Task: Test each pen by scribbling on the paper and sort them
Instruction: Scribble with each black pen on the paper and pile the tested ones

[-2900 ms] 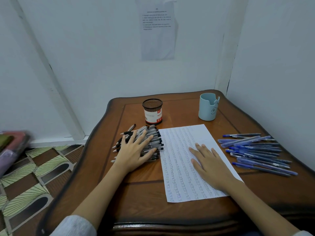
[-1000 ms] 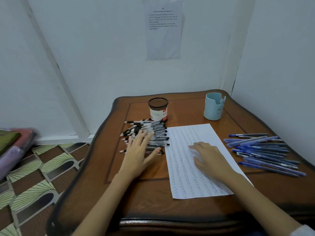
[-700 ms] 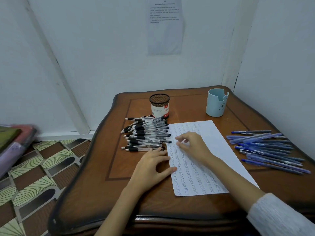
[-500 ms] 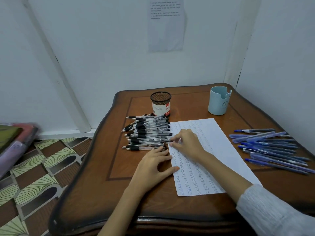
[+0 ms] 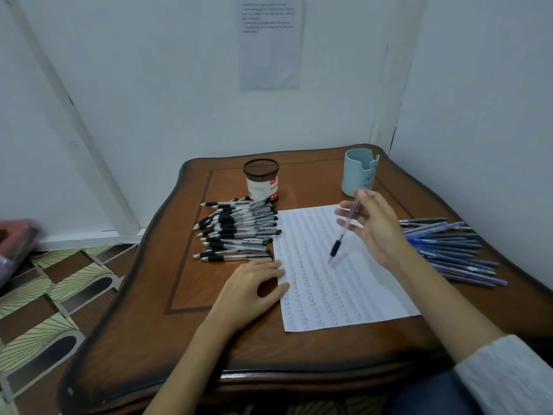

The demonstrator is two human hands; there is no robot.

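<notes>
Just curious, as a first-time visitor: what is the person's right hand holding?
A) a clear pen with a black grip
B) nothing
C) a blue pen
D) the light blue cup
A: the right hand holds a clear pen with a black grip, tip down over the paper; the blue pens lie apart to the right.

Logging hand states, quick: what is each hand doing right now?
Left hand: open, resting on the table at the left edge of the paper.
Right hand: holds one black-grip pen over the paper.
</notes>
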